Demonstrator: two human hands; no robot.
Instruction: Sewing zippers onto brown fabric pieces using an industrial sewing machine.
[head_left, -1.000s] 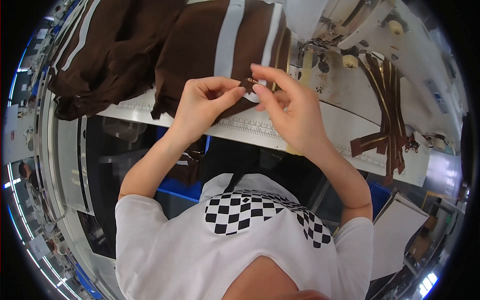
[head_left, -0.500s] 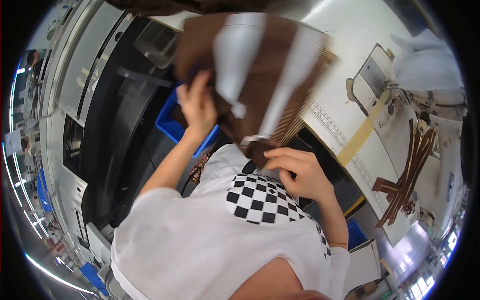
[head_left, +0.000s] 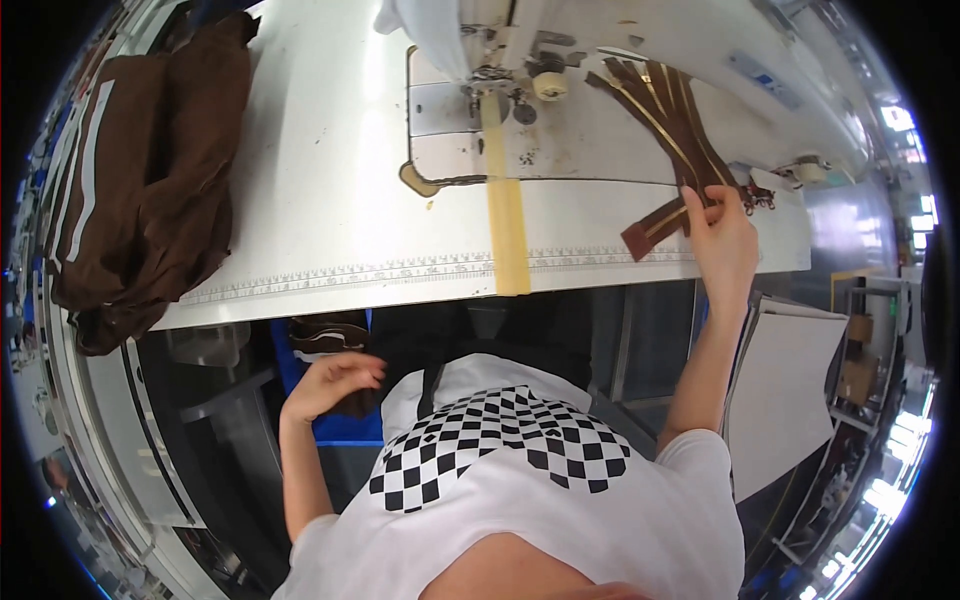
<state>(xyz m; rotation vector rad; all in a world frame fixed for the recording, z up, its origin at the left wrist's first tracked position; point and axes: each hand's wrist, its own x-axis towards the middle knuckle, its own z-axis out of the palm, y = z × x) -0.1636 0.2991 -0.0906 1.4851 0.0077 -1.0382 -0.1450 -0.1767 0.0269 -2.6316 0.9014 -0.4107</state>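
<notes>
My right hand (head_left: 722, 235) reaches over the right end of the sewing table and pinches at a bundle of brown zippers (head_left: 690, 140) with gold-coloured teeth. Its fingertips cover the spot where they grip. One zipper end points left, toward the table's front edge. My left hand (head_left: 335, 385) hovers low before my body, fingers loosely bent and apart from the thumb, with nothing in it. Below it stands a blue bin (head_left: 345, 430) with brown and white cloth inside. Brown fabric pieces with white stripes (head_left: 150, 170) lie heaped at the table's left end.
A sewing machine (head_left: 490, 75) stands at the back middle of the white table (head_left: 330, 200). Yellow tape (head_left: 508, 240) crosses a printed ruler along the front edge. Right of my arm leans a pale board (head_left: 785, 390).
The brown striped fabric has left my hands and now lies at the table's left. My right hand has moved to the zippers, and the left has dropped back. The view has turned right.
</notes>
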